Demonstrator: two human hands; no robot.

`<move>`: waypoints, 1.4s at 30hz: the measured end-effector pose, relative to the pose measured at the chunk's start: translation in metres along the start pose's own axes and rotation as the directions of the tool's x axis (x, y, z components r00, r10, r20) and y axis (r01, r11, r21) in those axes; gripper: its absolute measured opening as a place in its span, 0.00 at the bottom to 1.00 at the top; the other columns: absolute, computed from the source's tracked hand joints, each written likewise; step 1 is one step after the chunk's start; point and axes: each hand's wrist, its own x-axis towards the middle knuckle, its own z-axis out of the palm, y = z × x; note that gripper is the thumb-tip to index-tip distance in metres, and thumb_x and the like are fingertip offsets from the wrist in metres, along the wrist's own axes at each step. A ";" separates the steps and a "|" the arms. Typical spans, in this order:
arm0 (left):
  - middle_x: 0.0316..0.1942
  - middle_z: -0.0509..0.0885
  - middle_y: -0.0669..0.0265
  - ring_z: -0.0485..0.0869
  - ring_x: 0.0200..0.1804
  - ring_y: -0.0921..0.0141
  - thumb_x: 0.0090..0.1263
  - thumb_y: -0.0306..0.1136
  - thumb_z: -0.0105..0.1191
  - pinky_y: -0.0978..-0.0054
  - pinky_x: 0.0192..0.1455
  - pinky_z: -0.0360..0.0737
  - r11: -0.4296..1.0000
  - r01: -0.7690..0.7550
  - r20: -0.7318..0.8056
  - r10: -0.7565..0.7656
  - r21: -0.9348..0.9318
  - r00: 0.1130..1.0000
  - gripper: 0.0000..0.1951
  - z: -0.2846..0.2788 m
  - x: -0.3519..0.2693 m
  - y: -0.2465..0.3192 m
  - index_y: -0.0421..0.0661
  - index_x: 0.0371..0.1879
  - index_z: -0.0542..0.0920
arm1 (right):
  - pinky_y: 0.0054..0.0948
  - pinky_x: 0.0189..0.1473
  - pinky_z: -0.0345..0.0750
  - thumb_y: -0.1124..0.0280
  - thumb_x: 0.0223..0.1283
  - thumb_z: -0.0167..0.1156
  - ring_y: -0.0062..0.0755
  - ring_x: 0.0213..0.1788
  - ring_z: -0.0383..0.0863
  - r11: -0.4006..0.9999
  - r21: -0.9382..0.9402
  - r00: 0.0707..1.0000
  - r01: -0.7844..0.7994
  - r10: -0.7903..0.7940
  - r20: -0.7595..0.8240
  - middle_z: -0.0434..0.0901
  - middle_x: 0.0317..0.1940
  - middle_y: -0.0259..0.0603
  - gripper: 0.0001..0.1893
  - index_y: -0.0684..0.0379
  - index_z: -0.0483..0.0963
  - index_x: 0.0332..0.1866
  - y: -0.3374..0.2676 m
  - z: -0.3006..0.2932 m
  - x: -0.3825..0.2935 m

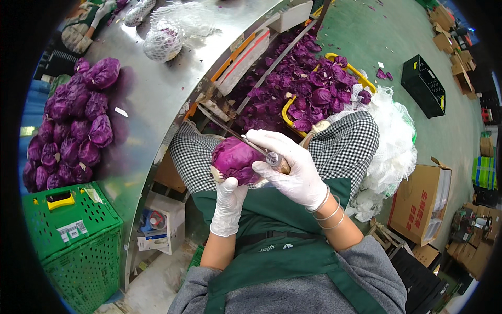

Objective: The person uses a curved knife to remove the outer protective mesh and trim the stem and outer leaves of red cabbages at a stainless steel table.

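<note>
A red cabbage [237,159] rests in my left hand [228,204], which wears a white glove and grips it from below, over my lap. The cabbage's pale cut stem faces lower left. My right hand [288,168], also gloved, is closed around the short handle of a knife [231,129]. Its long thin blade points to the upper left, passing over the top of the cabbage; whether the edge touches it I cannot tell. Below my knees lies a large heap of loose purple cabbage leaves [274,92], partly around a yellow-handled container [355,74].
On the steel table [157,98] at left are stacked red cabbages [70,125] and a netted cabbage [162,43]. A green crate [78,227] stands at the table's near end. White netting [392,141], a cardboard box [415,204] and a black crate [423,86] are at right. Another person's arm [102,13] shows upper left.
</note>
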 end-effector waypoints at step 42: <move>0.60 0.70 0.56 0.74 0.61 0.57 0.60 0.50 0.62 0.47 0.56 0.79 0.942 0.317 -0.168 -0.297 0.113 0.940 0.38 0.015 0.005 0.014 0.48 0.65 0.59 | 0.26 0.48 0.76 0.73 0.51 0.67 0.29 0.45 0.80 0.980 -0.199 0.991 -0.032 0.056 0.119 0.76 0.41 0.37 0.16 0.58 0.75 0.47 0.012 -0.047 -0.012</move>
